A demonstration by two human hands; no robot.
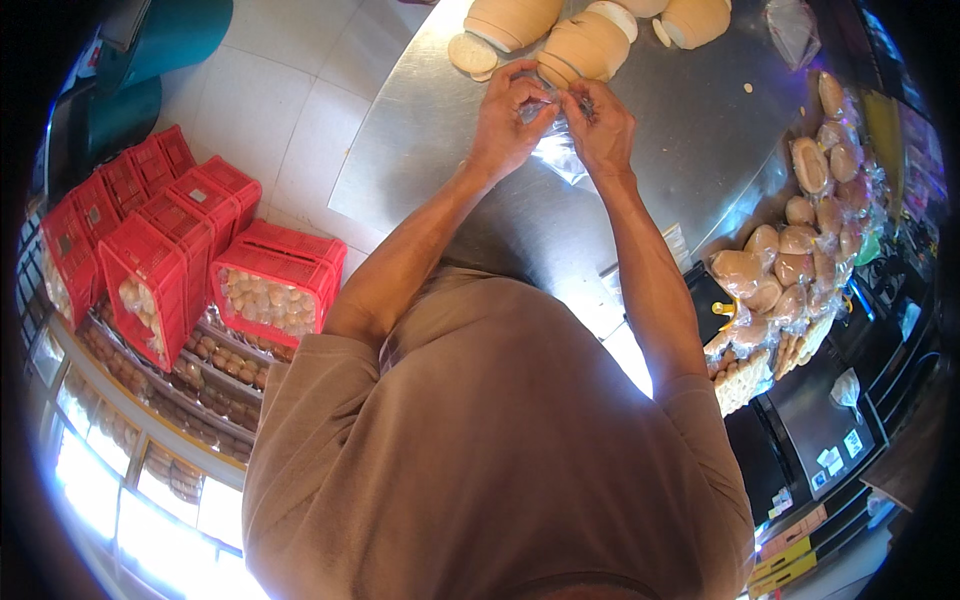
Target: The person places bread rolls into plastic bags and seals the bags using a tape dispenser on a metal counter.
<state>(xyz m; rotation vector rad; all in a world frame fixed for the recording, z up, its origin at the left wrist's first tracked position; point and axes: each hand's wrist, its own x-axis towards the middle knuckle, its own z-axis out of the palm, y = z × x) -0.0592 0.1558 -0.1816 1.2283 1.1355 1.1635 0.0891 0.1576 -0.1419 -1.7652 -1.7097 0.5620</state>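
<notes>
Both my hands are over the steel table point(675, 150), close to each other, with a transparent plastic bag point(559, 150) between them. My left hand point(514, 116) pinches the bag's film between thumb and fingers. On the other side my right hand point(600, 124) grips it as well. The bag's lower part hangs or lies toward me and catches glare. Just beyond my fingertips lies a sliced bread loaf point(585, 49). Another sliced loaf point(514, 22) is to its left, with a cut bread slice point(472, 54) beside it. A further loaf point(696, 22) lies to the right.
Red plastic crates point(277, 251) holding bagged rolls stand at left, above trays of buns point(225, 364). Many bagged breads point(795, 240) are heaped along the right. A plastic bag point(793, 34) lies at the table's far right. Crumbs point(748, 88) dot the steel.
</notes>
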